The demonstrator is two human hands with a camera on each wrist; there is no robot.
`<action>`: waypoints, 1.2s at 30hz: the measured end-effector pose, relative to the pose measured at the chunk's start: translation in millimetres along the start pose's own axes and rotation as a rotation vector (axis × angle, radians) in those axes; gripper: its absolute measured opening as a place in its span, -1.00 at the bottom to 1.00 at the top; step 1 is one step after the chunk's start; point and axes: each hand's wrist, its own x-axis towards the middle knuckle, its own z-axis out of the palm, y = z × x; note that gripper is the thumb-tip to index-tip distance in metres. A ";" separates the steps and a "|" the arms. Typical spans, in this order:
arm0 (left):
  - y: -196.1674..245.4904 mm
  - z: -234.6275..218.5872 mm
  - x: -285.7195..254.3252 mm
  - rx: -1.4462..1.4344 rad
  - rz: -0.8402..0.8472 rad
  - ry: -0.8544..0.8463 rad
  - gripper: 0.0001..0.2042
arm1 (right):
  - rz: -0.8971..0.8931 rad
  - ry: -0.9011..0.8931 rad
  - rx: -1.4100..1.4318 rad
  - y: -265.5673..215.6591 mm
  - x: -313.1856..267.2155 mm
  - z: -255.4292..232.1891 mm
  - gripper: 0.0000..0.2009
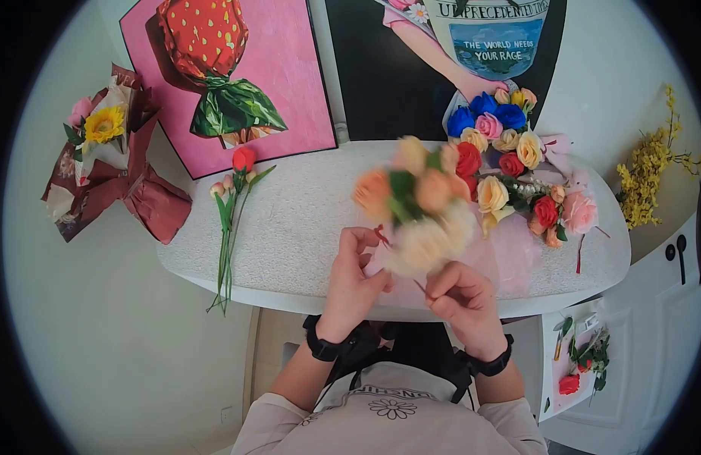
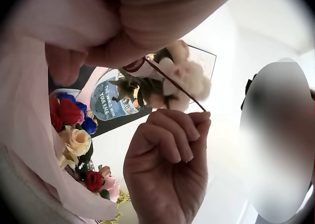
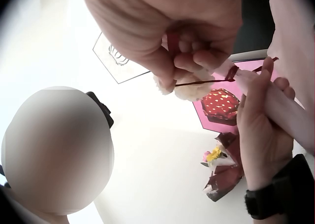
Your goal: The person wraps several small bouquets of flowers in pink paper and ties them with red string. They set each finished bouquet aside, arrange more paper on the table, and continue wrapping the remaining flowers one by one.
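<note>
White table (image 1: 290, 227) runs across the head view, against a wall with two posters: a pink strawberry poster (image 1: 282, 68) on the left and a dark poster (image 1: 381, 76) on the right.

On the right half of the table, a mixed bouquet (image 1: 510, 163) of blue, red, pink and cream roses lies in pale pink wrap. Off the table's left end, a sunflower bouquet (image 1: 108, 163) in maroon paper sits against the wall. Yellow sprigs (image 1: 650, 178) hang at the far right. Loose stems (image 1: 231, 220) with a red bud lie on the table's left part, tips over the front edge.

Held bouquet (image 1: 419, 208), peach and cream blooms, blurred, is raised over the table's front edge between both hands, just in front of the mixed bouquet.

Left hand (image 1: 350, 284): fingers curled round the wrapped stem of the held bouquet, gripping it; the right wrist view shows the pale wrap lying across the palm.

Right hand (image 1: 460, 299): fingers curled, thumb and forefinger pinching a thin red ribbon (image 3: 206, 81). The ribbon runs taut from the pinch to the wrapped stem at the left hand's fingertips.

Black bands on both wrists.
</note>
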 end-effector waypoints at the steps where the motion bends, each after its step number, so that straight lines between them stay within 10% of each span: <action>1: -0.1 -2.0 0.8 -0.027 -0.035 -0.029 -0.71 | 0.044 0.080 0.035 0.6 -4.3 -1.1 -0.96; 9: 3.4 -23.9 2.4 -0.760 -0.405 -0.302 -0.71 | 0.126 0.322 0.458 21.6 8.2 -20.8 -0.90; 18: 0.9 -14.9 7.0 -0.294 -0.113 0.058 -0.72 | 0.051 0.088 0.249 10.4 1.0 -9.8 -0.87; 24: 7.9 -22.8 6.6 -0.708 -0.268 -0.028 -0.72 | 0.000 0.151 0.279 6.9 2.6 -12.9 -0.86; 29: 3.8 -15.5 5.2 -0.160 -0.049 0.041 -0.80 | -0.107 0.027 0.086 7.6 -0.4 -13.0 -0.85; 33: -8.7 -18.0 10.0 0.438 0.198 0.093 -0.79 | -0.053 -0.421 -0.309 -11.7 3.6 -5.7 -0.92; 36: 2.1 -10.7 10.6 0.110 0.140 0.106 -0.71 | -0.259 -0.459 -0.435 -18.9 15.3 3.3 -0.91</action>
